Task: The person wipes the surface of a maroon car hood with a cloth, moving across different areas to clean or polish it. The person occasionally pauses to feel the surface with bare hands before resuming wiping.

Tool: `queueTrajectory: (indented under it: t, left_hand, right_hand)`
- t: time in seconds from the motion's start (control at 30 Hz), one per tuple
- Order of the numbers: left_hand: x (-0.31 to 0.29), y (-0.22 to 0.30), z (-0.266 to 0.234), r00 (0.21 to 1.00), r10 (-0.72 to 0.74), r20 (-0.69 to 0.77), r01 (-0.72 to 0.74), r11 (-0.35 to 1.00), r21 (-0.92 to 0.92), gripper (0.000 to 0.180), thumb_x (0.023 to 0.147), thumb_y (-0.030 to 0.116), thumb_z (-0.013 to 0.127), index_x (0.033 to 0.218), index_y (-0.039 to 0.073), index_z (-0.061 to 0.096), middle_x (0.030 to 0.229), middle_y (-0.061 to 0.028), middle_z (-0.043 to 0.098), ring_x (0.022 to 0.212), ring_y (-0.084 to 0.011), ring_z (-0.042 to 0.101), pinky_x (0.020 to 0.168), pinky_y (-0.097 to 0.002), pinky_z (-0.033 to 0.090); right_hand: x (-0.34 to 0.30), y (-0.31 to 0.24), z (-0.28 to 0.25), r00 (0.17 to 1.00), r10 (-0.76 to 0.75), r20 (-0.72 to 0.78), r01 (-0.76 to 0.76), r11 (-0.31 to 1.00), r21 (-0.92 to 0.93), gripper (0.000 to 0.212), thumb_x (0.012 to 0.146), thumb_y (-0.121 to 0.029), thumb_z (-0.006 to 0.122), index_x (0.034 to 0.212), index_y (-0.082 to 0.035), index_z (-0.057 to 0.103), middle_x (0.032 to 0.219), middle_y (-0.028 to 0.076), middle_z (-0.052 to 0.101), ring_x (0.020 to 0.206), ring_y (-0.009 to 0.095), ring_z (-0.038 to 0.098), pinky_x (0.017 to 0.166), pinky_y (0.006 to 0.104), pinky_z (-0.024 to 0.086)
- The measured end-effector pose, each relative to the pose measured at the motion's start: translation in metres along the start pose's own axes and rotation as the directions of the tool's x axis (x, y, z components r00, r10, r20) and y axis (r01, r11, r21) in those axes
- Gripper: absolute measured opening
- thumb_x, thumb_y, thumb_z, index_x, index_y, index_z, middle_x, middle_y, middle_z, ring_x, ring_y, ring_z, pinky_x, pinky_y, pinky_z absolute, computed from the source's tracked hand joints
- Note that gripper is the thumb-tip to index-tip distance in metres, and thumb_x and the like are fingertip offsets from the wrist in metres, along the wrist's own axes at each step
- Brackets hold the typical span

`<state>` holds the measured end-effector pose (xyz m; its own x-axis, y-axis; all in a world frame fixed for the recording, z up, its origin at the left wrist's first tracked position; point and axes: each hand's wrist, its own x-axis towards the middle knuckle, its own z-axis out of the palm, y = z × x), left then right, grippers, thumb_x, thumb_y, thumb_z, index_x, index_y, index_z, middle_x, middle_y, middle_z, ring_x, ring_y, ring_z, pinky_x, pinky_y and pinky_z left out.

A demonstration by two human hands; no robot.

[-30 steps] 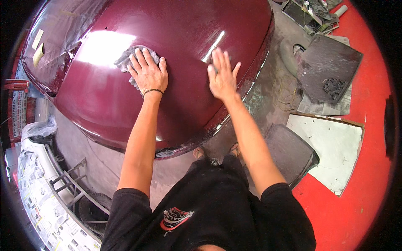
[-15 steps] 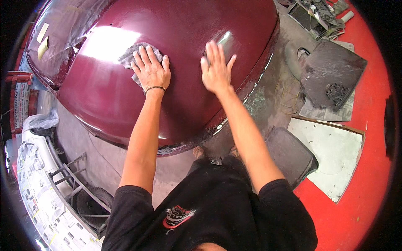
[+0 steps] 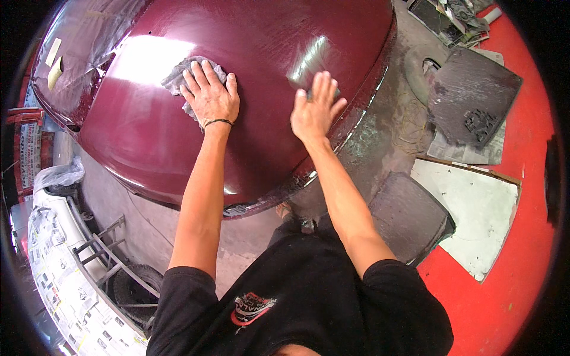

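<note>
A glossy maroon car hood spreads in front of me. My left hand lies flat with spread fingers on a crumpled grey cloth, pressing it to the paint. Nearer the hood's right edge, my right hand rests palm down with its fingers stretched out and thumb apart. A small dark edge shows beside its fingertips; what lies under the palm is hidden. Hazy streaks mark the paint just beyond the right hand.
At left stand a paper-covered car part, a metal stand and a tyre. Dark panels and a white panel lie at right, on grey and red floor. Scrap sits at the far right.
My right hand has moved toward me and slightly right across the hood, uncovering hazy streaks on the paint. The left hand and cloth have barely shifted.
</note>
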<state>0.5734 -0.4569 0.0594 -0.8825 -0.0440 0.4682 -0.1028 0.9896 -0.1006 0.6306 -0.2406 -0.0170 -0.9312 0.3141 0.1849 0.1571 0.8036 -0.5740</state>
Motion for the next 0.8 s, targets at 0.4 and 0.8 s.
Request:
queueTrajectory:
  t: [0.4,0.8]
  left_hand:
    - [-0.003,-0.010,0.003,1.000,0.015,-0.003,-0.015,1.000,0.008,0.079,0.109,0.058,0.044,0.165,0.002,0.037,0.172,-0.0232,0.033,0.161,-0.0449,0.026,0.129,-0.0634,0.020]
    - [-0.005,-0.021,0.007,1.000,0.014,0.004,-0.014,1.000,-0.001,0.078,0.109,0.058,0.042,0.165,0.004,0.037,0.173,-0.0216,0.032,0.161,-0.0442,0.025,0.130,-0.0623,0.018]
  right_hand:
    - [-0.044,0.034,-0.025,0.984,-0.126,0.127,0.120,0.991,0.053,0.068,0.115,-0.045,0.032,0.174,-0.013,0.021,0.182,0.006,0.014,0.168,0.029,0.009,0.131,0.0679,-0.005]
    - [-0.056,0.013,-0.011,0.926,-0.355,0.128,0.344,0.933,0.100,0.068,0.113,-0.050,0.040,0.173,-0.022,0.025,0.181,0.000,0.020,0.167,0.029,0.016,0.125,0.0792,0.000]
